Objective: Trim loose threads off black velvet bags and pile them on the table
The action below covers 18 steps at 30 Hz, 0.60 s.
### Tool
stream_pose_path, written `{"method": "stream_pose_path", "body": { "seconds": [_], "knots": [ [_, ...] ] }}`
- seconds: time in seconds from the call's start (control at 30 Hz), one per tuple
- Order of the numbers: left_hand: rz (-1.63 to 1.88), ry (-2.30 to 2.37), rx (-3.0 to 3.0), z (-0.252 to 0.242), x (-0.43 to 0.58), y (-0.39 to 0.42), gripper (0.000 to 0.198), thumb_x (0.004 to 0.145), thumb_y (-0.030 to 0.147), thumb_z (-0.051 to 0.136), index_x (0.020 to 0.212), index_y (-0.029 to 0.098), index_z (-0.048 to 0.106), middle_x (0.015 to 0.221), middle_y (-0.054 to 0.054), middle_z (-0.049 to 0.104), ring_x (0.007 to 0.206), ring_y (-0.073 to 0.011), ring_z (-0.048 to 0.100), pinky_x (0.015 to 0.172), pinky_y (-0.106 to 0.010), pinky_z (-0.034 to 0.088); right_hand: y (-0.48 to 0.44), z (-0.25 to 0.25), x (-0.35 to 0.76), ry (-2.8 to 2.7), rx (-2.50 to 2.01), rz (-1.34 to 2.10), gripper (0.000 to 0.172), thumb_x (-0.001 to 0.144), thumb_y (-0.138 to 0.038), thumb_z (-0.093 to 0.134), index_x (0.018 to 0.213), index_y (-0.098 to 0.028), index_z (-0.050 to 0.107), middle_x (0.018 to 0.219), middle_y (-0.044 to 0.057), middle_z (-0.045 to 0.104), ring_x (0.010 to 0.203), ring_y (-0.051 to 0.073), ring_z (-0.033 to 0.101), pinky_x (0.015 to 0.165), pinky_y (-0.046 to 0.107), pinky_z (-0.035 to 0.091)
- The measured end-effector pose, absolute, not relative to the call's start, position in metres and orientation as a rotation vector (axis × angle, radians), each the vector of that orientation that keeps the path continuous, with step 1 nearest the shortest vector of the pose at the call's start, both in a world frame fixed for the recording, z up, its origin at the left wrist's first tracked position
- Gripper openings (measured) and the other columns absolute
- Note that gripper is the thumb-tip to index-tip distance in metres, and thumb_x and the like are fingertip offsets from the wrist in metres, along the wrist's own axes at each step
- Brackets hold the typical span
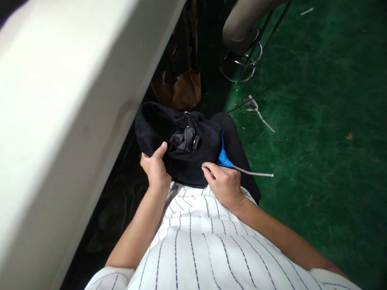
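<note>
A black fabric handbag (193,157) lies across my lap, its broad strap looped at the left. Grey lining (181,141) and a small tab show at its opening. My left hand (155,167) grips the bag's left side near the strap, thumb on top. My right hand (222,179) is closed, thumb and forefinger pinched against the bag's lower right part. Just beyond its knuckles is a blue tool (224,156) with a thin grey rod (254,173) pointing right. Whether the curled fingers also hold this tool is hidden.
A long white table (75,100) runs along my left, its edge close to the bag. Brown material (184,90) sits beneath it. Ahead, a person's leg (244,24) is beside a metal stool (238,72). Scraps (252,104) lie on the green floor (317,133).
</note>
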<state>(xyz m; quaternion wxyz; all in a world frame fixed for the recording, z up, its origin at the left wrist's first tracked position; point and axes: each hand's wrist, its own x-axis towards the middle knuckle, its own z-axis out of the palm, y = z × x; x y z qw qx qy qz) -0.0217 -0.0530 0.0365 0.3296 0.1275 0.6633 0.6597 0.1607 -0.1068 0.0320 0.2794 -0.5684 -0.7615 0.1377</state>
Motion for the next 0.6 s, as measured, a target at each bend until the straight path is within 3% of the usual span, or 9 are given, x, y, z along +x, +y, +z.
{"method": "stream_pose_path", "body": {
  "seconds": [0.33, 0.6],
  "knots": [
    [1.708, 1.773, 0.389, 0.036, -0.021, -0.055, 0.048, 0.057, 0.022, 0.085, 0.1, 0.015, 0.066, 0.1, -0.006, 0.071, 0.093, -0.0229, 0.069, 0.087, -0.036, 0.057, -0.098, 0.032, 0.154, -2.23, -1.584, 0.172, 0.018, 0.089, -0.013, 0.056, 0.077, -0.018, 0.068, 0.051, -0.001, 0.062, 0.047, 0.014, 0.056, 0.052, 0.032, 0.022],
    [1.723, 1.769, 0.42, 0.036, -0.02, -0.055, 0.048, 0.058, 0.023, 0.085, 0.101, 0.014, 0.067, 0.103, -0.007, 0.071, 0.094, -0.0232, 0.069, 0.088, -0.036, 0.057, -0.092, 0.025, 0.155, -2.208, -1.489, 0.172, 0.017, 0.082, -0.01, 0.053, 0.072, -0.018, 0.064, 0.049, -0.004, 0.057, 0.046, 0.012, 0.053, 0.051, 0.031, 0.024]
  ]
}}
